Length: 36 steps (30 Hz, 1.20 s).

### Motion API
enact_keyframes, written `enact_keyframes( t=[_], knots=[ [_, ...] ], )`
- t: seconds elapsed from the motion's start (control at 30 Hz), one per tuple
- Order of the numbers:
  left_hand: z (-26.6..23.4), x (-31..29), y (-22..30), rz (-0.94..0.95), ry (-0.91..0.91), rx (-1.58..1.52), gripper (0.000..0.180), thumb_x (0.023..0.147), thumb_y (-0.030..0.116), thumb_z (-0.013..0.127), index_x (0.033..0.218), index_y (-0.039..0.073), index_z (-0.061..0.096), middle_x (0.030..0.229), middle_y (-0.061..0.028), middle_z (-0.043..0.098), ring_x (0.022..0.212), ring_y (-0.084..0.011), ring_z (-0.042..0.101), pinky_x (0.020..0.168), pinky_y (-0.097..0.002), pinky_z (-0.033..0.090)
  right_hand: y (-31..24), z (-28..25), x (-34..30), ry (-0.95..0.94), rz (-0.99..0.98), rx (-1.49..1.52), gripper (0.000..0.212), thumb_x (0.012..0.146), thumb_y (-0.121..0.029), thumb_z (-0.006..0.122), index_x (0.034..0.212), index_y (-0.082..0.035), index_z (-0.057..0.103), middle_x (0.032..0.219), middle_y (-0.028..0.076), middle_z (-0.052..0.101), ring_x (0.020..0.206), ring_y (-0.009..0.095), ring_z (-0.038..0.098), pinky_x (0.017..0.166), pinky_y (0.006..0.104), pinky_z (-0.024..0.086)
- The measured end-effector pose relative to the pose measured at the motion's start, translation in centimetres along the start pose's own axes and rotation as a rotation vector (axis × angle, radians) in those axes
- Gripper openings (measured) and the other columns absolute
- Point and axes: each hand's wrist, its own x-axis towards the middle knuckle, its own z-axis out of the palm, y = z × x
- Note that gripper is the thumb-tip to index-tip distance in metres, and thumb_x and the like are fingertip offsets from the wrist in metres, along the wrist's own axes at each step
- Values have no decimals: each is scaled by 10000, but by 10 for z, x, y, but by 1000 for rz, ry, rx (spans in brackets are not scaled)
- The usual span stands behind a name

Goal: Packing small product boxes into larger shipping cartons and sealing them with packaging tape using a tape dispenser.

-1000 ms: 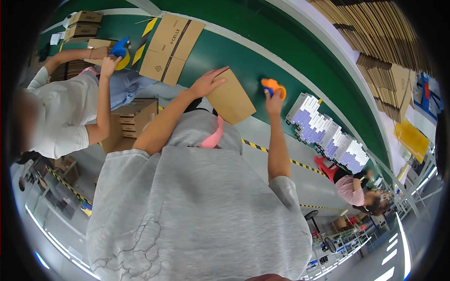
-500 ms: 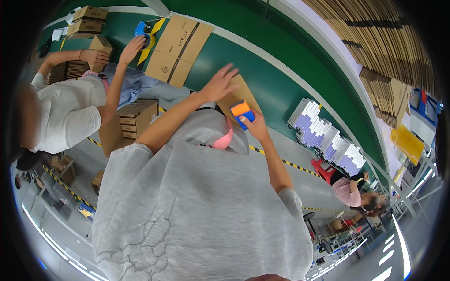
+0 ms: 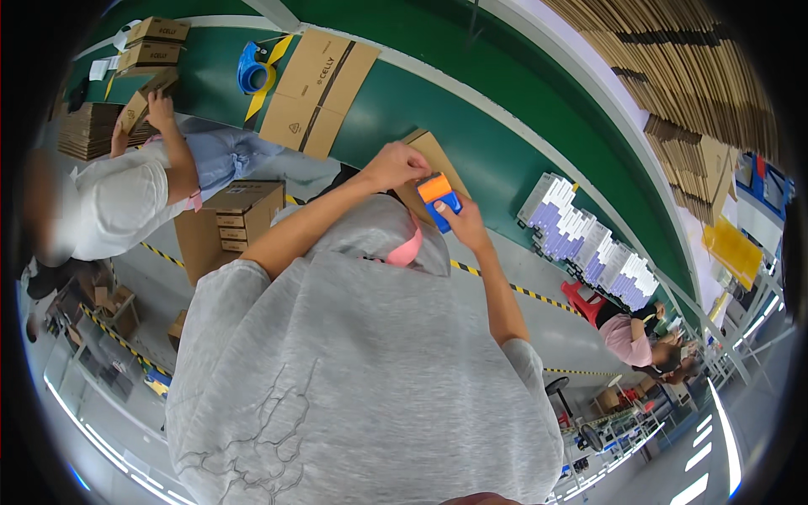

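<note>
In my right hand [image 3: 463,220] is a blue-and-orange hand-held tool [image 3: 436,200] that looks like a tape dispenser, my fingers wrapped round its blue body. Its orange end points away from me. My left hand [image 3: 397,166] is closed in a pinch right at that orange end. Whatever lies between those fingertips is too small to make out. Just beyond both hands, a brown cardboard box [image 3: 440,160] sits at the near edge of the green table [image 3: 471,139], partly covered by my hands and the tool.
Left of the box lies a flat printed carton [image 3: 316,88], beside a blue dispenser with tape [image 3: 252,77]. White and purple boxes [image 3: 581,244] stand stacked at the right. A co-worker [image 3: 126,198] handles a small carton [image 3: 147,103] at the left. An open carton [image 3: 198,240] stands below.
My left hand has come down to the tool's orange end, its spread fingers closing into a pinch. The co-worker's hand has left the blue dispenser, and their carton is now tilted.
</note>
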Motion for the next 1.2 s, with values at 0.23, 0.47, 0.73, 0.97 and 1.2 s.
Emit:
enact_keyframes(
  t=[0.23, 0.47, 0.73, 0.97, 1.2],
  knots=[
    [-61, 28, -37, -182, 139, -303, 142, 858, 81, 693, 940, -31, 723, 826, -79, 711, 733, -119, 666, 680, -250, 566, -7, -8, 3, -28, 369, -105, 470, 843, -462, 697, 812, 6, 670, 671, 88, 666, 607, 219, 677, 602, 351, 524],
    [-53, 47, -65, -118, 216, -141, 162, 850, 125, 698, 903, -26, 725, 798, -84, 712, 683, -139, 659, 641, -264, 553, -9, 6, 12, 94, 209, -303, 576, 835, -547, 665, 754, 22, 676, 573, 108, 623, 543, 212, 652, 539, 331, 502],
    [-29, 48, -101, -331, 72, 511, 534, 948, 469, 508, 1077, -19, 684, 1087, -205, 694, 969, -364, 656, 876, -412, 518, -18, 7, 15, 59, 294, -301, 604, 809, -595, 659, 793, 7, 702, 653, 161, 648, 654, 268, 675, 631, 380, 512],
    [-23, 17, -53, -170, -121, 72, 770, 984, 634, 253, 1381, 24, 505, 1431, -245, 460, 1381, -344, 374, 1144, -383, 277, -4, 7, 18, 74, 313, -370, 655, 791, -617, 660, 882, 30, 706, 755, 188, 685, 723, 306, 692, 676, 407, 520],
    [-42, 26, -12, 192, -267, 222, 783, 873, 333, 637, 1531, 142, 258, 1579, -195, 210, 1454, -351, 230, 1189, -413, 211, -2, 4, 16, 52, 348, -306, 635, 788, -625, 643, 960, -20, 726, 826, 189, 705, 815, 321, 700, 750, 399, 525]
  ],
)
